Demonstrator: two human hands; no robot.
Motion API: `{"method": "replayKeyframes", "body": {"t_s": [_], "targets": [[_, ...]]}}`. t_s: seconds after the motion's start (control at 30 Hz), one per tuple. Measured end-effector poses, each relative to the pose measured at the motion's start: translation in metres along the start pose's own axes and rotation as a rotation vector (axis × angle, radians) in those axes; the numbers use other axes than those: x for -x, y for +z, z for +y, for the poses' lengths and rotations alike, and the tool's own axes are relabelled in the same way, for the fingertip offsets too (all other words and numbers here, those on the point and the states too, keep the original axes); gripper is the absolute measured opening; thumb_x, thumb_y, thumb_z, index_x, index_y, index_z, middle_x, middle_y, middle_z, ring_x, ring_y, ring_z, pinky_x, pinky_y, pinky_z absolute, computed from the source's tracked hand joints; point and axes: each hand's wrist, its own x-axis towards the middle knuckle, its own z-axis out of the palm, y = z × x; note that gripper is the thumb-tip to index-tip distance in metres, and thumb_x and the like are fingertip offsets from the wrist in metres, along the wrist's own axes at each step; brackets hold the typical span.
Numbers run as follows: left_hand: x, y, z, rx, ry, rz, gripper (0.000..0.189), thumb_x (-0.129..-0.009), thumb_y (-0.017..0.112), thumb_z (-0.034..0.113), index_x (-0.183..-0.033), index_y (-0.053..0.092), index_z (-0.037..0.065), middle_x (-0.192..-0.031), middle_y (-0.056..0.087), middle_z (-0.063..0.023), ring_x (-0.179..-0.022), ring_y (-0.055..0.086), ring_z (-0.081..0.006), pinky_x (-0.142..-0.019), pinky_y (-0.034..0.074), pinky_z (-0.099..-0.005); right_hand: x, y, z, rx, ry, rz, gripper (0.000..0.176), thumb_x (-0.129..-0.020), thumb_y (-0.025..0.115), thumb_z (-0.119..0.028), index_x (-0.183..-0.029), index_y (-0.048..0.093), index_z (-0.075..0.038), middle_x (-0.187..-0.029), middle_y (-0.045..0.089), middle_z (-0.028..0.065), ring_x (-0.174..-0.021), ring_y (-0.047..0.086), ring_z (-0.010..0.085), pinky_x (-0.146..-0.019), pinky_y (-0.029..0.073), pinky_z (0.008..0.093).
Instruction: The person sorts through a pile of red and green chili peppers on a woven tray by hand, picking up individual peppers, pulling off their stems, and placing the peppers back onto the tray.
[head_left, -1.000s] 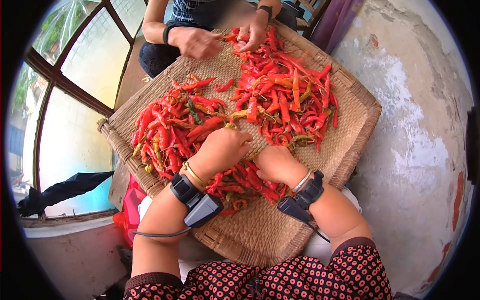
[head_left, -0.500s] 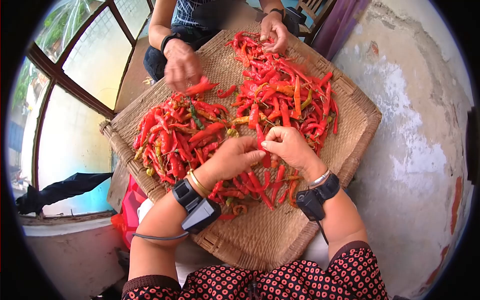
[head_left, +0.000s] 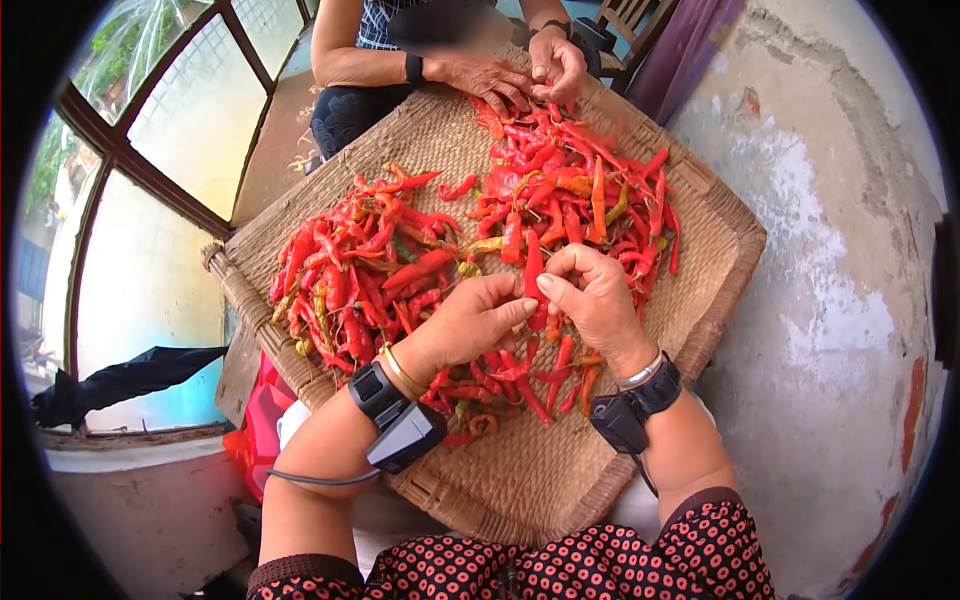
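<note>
Between my two hands is a red chili pepper (head_left: 534,268), held upright over the woven tray (head_left: 500,475). My left hand (head_left: 478,318) pinches its lower part from the left. My right hand (head_left: 598,300) is closed at its right side, thumb and forefinger at the pepper; whether a stem is between them I cannot make out. A pile of red chilies (head_left: 350,275) lies left of my hands, and another pile (head_left: 560,180) lies beyond them. Some more chilies (head_left: 515,380) lie below my hands, near the front of the tray.
Across the tray a co-worker's hands (head_left: 520,78) are at the far pile. A window (head_left: 150,280) with a dark folded cloth or umbrella (head_left: 130,382) is on the left. A worn plaster wall (head_left: 800,280) stands to the right. A red plastic object (head_left: 265,410) is beside the tray.
The chili in my hands has risen slightly and stands more visible. The co-worker's hand has left the left pile, where a chili now lies, and joined the other hand at the far pile.
</note>
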Motion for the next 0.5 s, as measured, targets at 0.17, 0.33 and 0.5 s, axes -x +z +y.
{"method": "replayKeyframes", "body": {"t_s": [0.17,0.33,0.5], "targets": [[-0.002,-0.001,-0.004,0.021,0.035,-0.106,0.018,-0.089,0.056,0.017,-0.103,0.058,0.006,-0.074,0.054,0.005,-0.059,0.049,-0.0029,-0.054,0.044,-0.0194,-0.001,-0.002,0.001,-0.02,-0.015,0.01,0.008,-0.083,0.061,-0.008,-0.079,0.056,-0.002,-0.067,0.054,-0.0036,-0.058,0.049,0.0023,-0.053,0.042,0.0183],[0.002,-0.004,0.003,0.158,0.166,0.135,0.016,-0.09,0.054,0.016,-0.102,0.057,0.006,-0.08,0.058,0.0037,-0.057,0.051,-0.0021,-0.051,0.042,-0.0149,-0.003,0.0,0.002,-0.071,0.096,-0.028,0.014,-0.084,0.059,-0.009,-0.094,0.057,0.0,-0.076,0.056,-0.0008,-0.066,0.053,0.005,-0.058,0.046,0.0203],[-0.002,-0.009,0.003,0.183,0.316,0.235,0.016,-0.09,0.053,0.017,-0.1,0.056,0.005,-0.078,0.059,0.0011,-0.058,0.053,-0.0037,-0.051,0.043,-0.0171,0.001,0.013,0.014,-0.133,0.252,-0.355,0.038,-0.078,0.06,-0.007,-0.116,0.053,-0.008,-0.092,0.057,0.0037,-0.078,0.057,0.0134,-0.072,0.048,0.0263]]}}
